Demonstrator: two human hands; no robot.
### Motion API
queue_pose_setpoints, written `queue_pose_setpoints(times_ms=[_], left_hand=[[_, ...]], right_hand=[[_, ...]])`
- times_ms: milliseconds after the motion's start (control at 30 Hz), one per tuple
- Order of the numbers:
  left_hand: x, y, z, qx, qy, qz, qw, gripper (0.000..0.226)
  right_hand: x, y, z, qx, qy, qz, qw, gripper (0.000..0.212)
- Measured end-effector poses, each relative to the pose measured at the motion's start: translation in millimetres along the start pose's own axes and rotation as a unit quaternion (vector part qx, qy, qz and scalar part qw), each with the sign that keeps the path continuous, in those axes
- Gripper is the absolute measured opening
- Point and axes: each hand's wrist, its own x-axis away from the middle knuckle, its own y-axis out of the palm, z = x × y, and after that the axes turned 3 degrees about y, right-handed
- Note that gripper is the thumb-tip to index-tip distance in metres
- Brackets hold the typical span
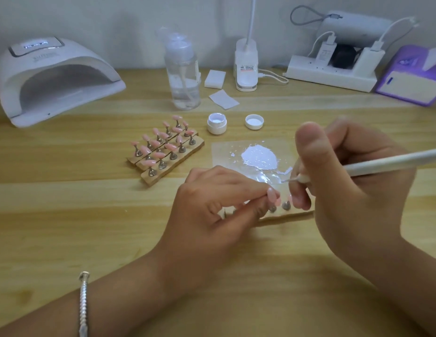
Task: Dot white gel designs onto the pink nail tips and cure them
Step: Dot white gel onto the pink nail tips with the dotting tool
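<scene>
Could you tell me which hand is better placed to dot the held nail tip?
The right hand: it holds the pen, point near the tip that the left hand pinches.

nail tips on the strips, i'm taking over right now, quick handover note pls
Left hand pinches a pink nail tip on the near wooden strip.
Right hand grips the dotting pen, its point close to that tip.
Done: white gel spread on the clear film; jar open, lid beside it.
Three more strips of tips wait behind; no dots visible on them.
To do: dot the tips, then cure in the lamp at back left.
</scene>
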Motion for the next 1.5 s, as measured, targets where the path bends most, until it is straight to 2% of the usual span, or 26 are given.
queue_pose_setpoints(times_ms=[167, 1000, 1500], left_hand=[[-1.5, 0.5, 0.0, -0.011, 0.016, 0.006, 1.0, 0.012], [-0.1, 2.3, -4.1, -0.009, 0.037, 0.013, 0.999, 0.011], [0.4, 1.3, -4.2, -0.023, 0.031, 0.009, 0.999, 0.01]], right_hand=[[3.5, 1.3, 2.0, 0.021, -0.011, -0.012, 1.0, 0.035], [6.2, 1.1, 6.1, 0.065, 0.001, -0.035, 0.997, 0.039], [5.4, 1.3, 8.9, 0.049, 0.012, -0.041, 0.998, 0.038]])
